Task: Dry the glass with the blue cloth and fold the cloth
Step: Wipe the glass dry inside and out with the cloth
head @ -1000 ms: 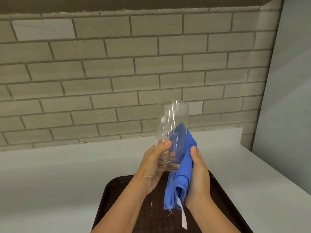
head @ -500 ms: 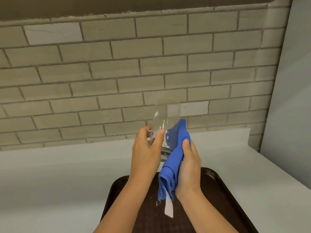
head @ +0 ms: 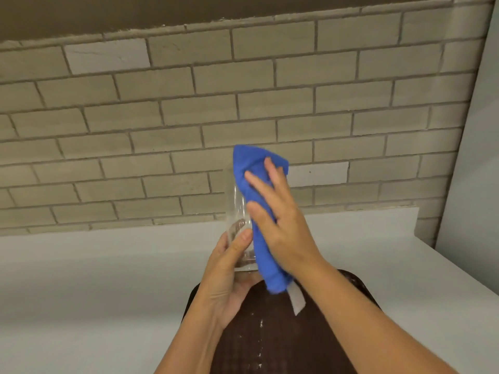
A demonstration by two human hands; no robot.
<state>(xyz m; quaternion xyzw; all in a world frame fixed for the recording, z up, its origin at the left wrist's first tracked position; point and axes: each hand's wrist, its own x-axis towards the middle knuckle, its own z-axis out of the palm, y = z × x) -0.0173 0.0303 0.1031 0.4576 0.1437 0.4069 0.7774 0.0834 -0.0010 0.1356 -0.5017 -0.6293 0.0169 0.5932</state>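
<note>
The glass (head: 237,211) is gripped near its base by the left hand (head: 229,279), thumb laid across the near side, fingers curled underneath. It is held upright, tilted only slightly, lifted clear above the far edge of the tray (head: 283,333). Pressed against the glass's right side is the cloth (head: 256,211), bunched lengthwise, with its top poking up past the rim and its lower end hanging down beside the base. A white tag (head: 295,299) is seen dangling from that lower end, over the tray. The cloth is pinned to the glass by the right hand (head: 280,220), which is spread flat and mostly open, fingers fanned over the blue fabric, thumb pressed lower down. Whether any cloth is tucked inside the glass cannot be told. Water spots are scattered on the tray, which is set at the near edge of the pale bench (head: 94,279), with a brick wall (head: 162,117) behind.
</note>
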